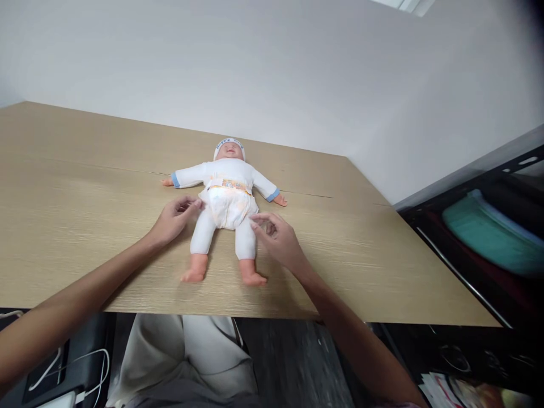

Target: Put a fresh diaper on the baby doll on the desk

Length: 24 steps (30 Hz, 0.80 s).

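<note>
The doll (227, 187) lies face-up mid-desk (85, 226), diaper (229, 207) already round its waist, so that much looks done. Left hand (174, 218) pinches the diaper's side; right hand (278, 238), half-curled, touches the other side, though whether it grips I can't tell.

The doll (227, 198) lies on its back in the middle of the table (85, 187), head toward the wall (255, 68) behind and feet toward the near edge. The left hand (173, 220) sits at the doll's hip on the left, the right hand (278, 241) at its thigh on the right. Right of the table stands a rack (488, 272) with a folded cloth (488, 232) in it, and cables (85, 368) lie below the near edge at left.
</note>
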Available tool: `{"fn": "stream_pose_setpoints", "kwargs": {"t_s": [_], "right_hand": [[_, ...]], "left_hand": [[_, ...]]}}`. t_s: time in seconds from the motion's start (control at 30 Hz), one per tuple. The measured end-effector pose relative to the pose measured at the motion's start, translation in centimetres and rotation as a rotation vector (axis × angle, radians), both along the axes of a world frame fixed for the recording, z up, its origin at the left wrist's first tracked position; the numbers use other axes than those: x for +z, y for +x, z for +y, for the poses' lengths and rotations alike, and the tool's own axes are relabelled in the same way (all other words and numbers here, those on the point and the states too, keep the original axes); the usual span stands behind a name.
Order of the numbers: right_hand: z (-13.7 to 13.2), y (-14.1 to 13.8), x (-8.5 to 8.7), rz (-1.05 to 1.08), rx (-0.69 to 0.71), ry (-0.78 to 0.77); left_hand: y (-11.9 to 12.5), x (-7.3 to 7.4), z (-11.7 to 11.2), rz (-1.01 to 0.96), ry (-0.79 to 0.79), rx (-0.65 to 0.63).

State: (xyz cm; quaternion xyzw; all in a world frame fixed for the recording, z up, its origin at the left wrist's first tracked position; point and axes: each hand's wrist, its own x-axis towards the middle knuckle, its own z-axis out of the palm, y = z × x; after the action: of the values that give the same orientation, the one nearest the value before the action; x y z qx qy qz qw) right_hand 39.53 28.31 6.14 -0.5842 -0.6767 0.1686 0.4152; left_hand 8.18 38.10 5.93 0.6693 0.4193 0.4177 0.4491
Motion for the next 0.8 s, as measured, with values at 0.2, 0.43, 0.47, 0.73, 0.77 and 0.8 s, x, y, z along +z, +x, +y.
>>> {"fn": "stream_pose_setpoints", "kwargs": {"t_s": [0.2, 0.43, 0.47, 0.73, 0.77, 0.8], "right_hand": [[7.5, 3.6, -1.2, -0.228, -0.24, 0.259], [16.7, 4.7, -4.3, -0.389, -0.254, 0.118], [16.9, 4.8, -4.7, -0.388, -0.246, 0.12], [16.4, 3.6, -4.5, -0.28, -0.323, 0.024], [16.4, 3.0, -4.0, -0.239, -0.351, -0.028], [16.3, 2.4, -3.5, -0.195, -0.375, -0.081]], "left_hand": [[-0.3, -0.4, 7.1, 0.498, 0.536, 0.246], [1.6, -1.7, 15.2, 0.788, 0.508, 0.223], [1.5, -1.8, 15.4, 0.799, 0.516, 0.215], [2.5, -1.0, 14.8, 0.792, 0.402, 0.279], [2.8, -0.4, 14.4, 0.784, 0.336, 0.292], [3.1, 0.2, 13.9, 0.772, 0.266, 0.295]]}}
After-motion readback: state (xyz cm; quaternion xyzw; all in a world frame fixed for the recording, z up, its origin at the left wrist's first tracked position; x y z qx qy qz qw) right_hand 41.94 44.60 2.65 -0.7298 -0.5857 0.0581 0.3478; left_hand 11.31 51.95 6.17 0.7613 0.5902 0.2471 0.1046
